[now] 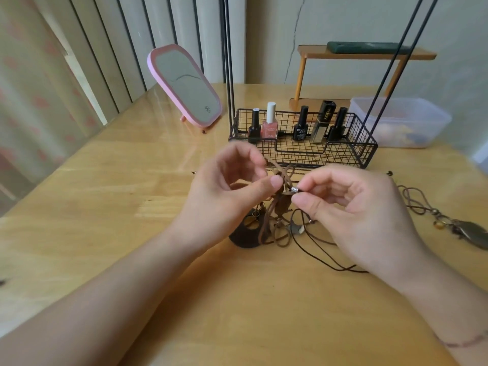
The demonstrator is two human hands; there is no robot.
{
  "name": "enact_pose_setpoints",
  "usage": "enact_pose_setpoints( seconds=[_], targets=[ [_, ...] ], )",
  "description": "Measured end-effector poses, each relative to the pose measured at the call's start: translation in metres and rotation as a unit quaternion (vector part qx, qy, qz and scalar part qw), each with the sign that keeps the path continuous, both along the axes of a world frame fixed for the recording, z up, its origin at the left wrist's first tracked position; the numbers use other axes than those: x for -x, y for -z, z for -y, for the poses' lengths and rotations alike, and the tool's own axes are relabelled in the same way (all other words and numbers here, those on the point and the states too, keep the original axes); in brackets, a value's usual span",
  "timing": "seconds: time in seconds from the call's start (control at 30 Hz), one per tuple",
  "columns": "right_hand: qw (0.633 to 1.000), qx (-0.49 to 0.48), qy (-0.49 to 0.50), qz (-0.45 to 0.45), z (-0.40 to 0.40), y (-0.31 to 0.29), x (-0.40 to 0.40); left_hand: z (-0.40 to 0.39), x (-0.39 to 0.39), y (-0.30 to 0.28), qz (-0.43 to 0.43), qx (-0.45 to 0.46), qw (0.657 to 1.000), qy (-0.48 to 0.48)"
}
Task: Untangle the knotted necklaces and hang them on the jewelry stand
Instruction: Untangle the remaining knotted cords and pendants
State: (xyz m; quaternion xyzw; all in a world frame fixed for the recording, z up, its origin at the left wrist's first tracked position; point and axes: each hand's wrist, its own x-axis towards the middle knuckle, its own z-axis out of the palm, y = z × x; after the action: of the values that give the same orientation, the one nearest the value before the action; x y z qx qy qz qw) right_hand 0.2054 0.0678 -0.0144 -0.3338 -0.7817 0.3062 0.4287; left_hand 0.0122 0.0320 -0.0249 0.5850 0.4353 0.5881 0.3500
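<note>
Above the table (105,207), left hand (232,178) pinches the brown cord knot (280,173); right hand (351,204) pinches its silver bead (295,190), between both grips

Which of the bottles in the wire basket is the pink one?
The pink bottle with the white cap, second from the left in the wire basket. The other four bottles are dark, with black caps.

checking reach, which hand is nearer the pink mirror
Left. The left hand is in front of the pink mirror, slightly to its right, gripping the brown cord tangle. The right hand is farther right, pinching a silver bead.
</note>
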Motion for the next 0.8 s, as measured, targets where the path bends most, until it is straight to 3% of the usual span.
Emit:
enact_pose_setpoints(
  seconds=[0.17,0.3,0.67,0.8],
  targets=[
    [0.999,-0.043,-0.014,0.007,0.0033,-0.0006,-0.0008,0.0000,-0.0023,-0.0009,0.040,0.063,0.994,0.081],
    [0.999,-0.025,-0.020,-0.010,0.0012,-0.0005,-0.0034,-0.0017,0.0024,-0.0026,0.098,0.070,0.991,0.062],
    [0.979,0.154,-0.130,-0.042,-0.0043,-0.0027,-0.0038,-0.0019,0.0050,-0.0025,0.096,0.076,0.987,0.108],
    [0.979,0.161,-0.125,-0.031,-0.0022,-0.0037,-0.0040,-0.0017,0.0063,-0.0017,0.107,0.075,0.982,0.133]
  ],
)
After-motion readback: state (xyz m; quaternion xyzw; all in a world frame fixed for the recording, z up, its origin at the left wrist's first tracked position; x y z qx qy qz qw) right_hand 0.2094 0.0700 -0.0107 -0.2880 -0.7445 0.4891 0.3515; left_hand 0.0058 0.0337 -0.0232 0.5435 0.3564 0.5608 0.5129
